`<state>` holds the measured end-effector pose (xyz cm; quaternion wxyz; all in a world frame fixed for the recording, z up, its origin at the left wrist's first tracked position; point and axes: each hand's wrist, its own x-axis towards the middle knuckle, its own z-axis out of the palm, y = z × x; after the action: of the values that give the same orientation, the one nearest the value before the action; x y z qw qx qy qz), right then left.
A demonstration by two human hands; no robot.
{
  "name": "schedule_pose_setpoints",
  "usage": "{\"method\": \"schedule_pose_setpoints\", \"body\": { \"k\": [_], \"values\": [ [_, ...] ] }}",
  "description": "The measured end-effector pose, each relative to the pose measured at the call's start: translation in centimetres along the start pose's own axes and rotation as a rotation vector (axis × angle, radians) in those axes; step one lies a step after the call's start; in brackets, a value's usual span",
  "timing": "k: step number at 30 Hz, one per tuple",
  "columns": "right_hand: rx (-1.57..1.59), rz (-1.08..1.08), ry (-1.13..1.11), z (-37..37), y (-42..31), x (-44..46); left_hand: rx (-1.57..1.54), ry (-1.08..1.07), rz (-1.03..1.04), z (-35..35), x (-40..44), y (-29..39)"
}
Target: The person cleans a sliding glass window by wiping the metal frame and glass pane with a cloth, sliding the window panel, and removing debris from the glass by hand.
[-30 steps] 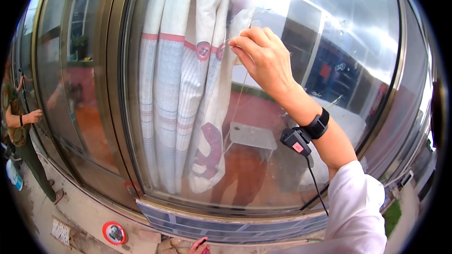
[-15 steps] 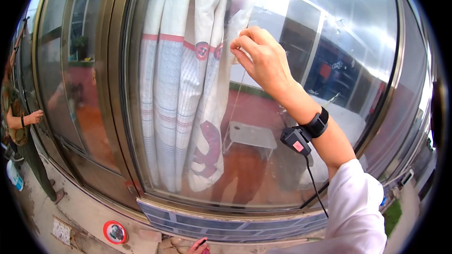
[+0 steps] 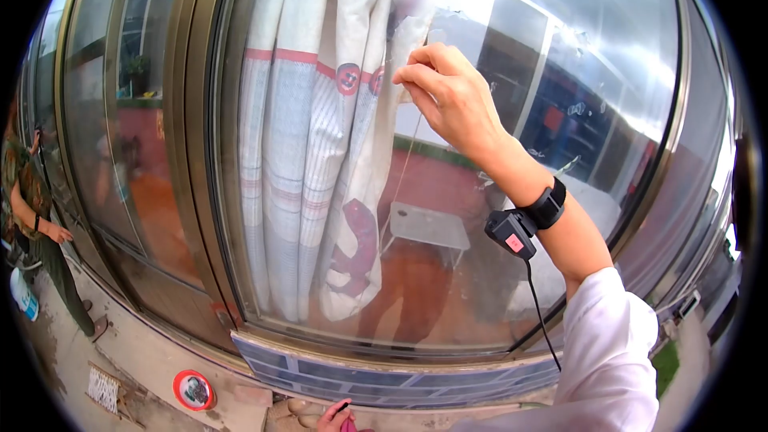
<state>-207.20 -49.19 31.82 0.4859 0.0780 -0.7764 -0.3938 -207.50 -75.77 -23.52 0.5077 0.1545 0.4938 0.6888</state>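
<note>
Person at a window. A black device (image 3: 513, 234) is strapped to the right wrist; the right hand (image 3: 448, 96) is raised before the upper middle of the pane (image 3: 468, 184), thumb and fingertips pressed together. Whether they grip anything or touch the glass cannot be told. The left hand (image 3: 330, 418), partly cut off below the pane's lower edge, is beside pink cloth (image 3: 350, 426); its grip is unclear. Behind the glass, along the pane's left edge, hangs a patterned curtain (image 3: 284, 160). Farther left stands another person (image 3: 28, 200).
</note>
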Motion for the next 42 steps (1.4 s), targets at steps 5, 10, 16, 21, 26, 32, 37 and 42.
{"method": "schedule_pose_setpoints", "body": {
  "k": [5, 10, 16, 21, 26, 32, 37, 42],
  "values": [
    [0.043, 0.267, -0.075, -0.9, -0.4, 1.0, 0.012, -0.006, -0.077, -0.9, -0.3, -0.1],
    [-0.021, 0.187, -0.216, -1.1, 0.8, 3.1, 0.21, 0.056, 0.321, -1.5, -0.8, -3.1],
    [0.006, 0.069, -0.38, -1.4, 2.2, 4.4, -0.043, 0.067, -0.055, -1.4, -1.0, -0.8],
    [-0.104, 0.066, -0.279, -0.9, 2.7, 4.4, -0.053, 0.013, -0.133, -2.6, 0.2, -1.9],
    [0.029, 0.025, -0.342, -1.8, 1.8, 4.6, -0.073, 0.07, -0.114, -1.8, -0.2, -1.5],
    [0.053, -0.064, -0.295, -1.5, 2.2, 3.2, 0.002, 0.095, -0.042, -0.9, -0.9, 0.7],
    [0.025, -0.009, -0.231, -1.3, 1.5, 3.1, -0.054, 0.06, -0.066, -1.6, 0.1, -1.0],
    [-0.094, -0.091, -0.278, -0.6, 1.4, 3.6, -0.092, 0.058, -0.034, -0.5, -0.2, 0.1]
  ]
}}
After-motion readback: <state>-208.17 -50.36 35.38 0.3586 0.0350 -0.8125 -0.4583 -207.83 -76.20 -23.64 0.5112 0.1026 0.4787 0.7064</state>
